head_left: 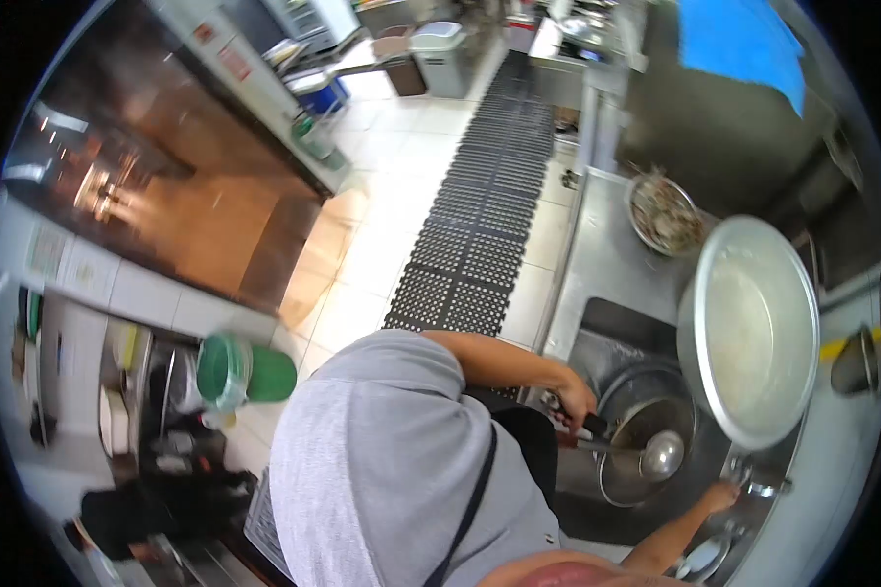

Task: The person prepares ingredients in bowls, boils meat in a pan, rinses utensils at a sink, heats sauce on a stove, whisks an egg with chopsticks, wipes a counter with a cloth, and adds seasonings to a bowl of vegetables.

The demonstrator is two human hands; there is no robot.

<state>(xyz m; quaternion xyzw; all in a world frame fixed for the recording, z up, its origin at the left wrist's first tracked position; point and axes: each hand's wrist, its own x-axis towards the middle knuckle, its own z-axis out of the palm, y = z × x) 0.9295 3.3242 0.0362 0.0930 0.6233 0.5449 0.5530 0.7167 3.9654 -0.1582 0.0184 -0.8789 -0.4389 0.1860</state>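
My left hand (575, 399) is closed around the black handle of a frying pan (636, 423), whose brownish inside shows over the sink. A metal ladle (664, 455) lies across the pan, its round bowl at the far side and its shaft running back below my left hand. Beneath them a wide round metal vessel (612, 484) sits in the sink basin. At the sink's side, my right hand (721, 497) has its fingers curled at the metal faucet (754, 482); the exact grip is small in view.
A large metal basin (700, 342) stands tilted beside the sink. Past it, a bowl of food scraps (664, 215) rests on the steel counter (607, 230). Black mat (465, 235) covers the aisle floor. Behind me are a green bin (269, 374) and a person in black (157, 509).
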